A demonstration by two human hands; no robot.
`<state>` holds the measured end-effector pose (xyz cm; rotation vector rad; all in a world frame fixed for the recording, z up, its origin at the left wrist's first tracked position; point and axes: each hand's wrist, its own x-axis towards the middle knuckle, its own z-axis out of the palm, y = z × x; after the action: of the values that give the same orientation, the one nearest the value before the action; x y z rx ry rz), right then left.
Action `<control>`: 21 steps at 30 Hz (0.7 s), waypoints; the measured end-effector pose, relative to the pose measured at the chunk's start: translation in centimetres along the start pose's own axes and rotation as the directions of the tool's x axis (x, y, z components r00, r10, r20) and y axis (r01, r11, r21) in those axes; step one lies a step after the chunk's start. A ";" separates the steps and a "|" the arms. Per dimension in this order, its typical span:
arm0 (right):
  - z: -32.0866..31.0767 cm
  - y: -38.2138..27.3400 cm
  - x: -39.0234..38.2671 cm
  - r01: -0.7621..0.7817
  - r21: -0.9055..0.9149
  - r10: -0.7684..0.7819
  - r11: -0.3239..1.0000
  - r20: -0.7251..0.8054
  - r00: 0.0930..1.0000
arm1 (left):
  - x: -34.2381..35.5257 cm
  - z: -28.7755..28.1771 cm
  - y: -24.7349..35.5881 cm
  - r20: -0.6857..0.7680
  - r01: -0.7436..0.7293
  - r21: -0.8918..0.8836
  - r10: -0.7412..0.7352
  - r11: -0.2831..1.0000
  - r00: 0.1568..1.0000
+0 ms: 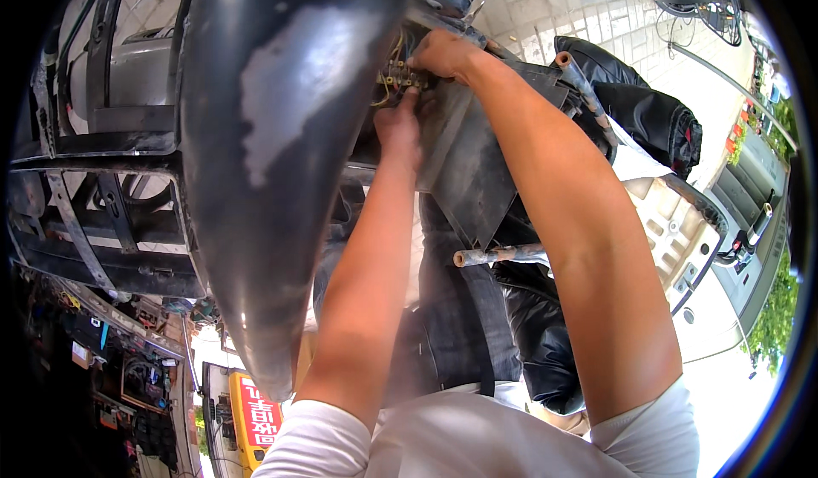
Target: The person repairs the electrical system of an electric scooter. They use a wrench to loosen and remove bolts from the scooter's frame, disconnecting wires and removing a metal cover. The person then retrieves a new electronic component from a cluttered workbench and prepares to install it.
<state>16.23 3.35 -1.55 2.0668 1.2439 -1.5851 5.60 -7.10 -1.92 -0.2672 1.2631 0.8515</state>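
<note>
My left hand (399, 127) and right hand (446, 54) at wiring block (399, 77), upper centre.
Right curled, left reaching up; can't tell grips. Black panel (281, 163) edge close on left, paving (545, 5) open upper right.

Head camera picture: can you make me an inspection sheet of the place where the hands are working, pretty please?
Surface: pale paving beyond the machine.
Things in hand: small block with brass-coloured fittings, beside a long black curved cover with a pale worn patch.
Clutter: jumble of small items, lower left, too small to name.
Hands: left hand just below the block, right hand above right; exact grip unclear.
Cables: thin yellowish wires at the block.
Surroundings: yellow-and-red sign, green leaves.
</note>
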 end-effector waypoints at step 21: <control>-0.6 0.9 -0.8 0.290 -0.122 -0.280 0.949 0.090 0.956 | -0.3 -0.2 1.9 -0.026 0.122 -0.108 -0.126 0.987 0.992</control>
<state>17.32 2.84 -0.91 1.7962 1.6349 -1.6240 4.13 -6.04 -1.20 -0.4417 1.2201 0.8109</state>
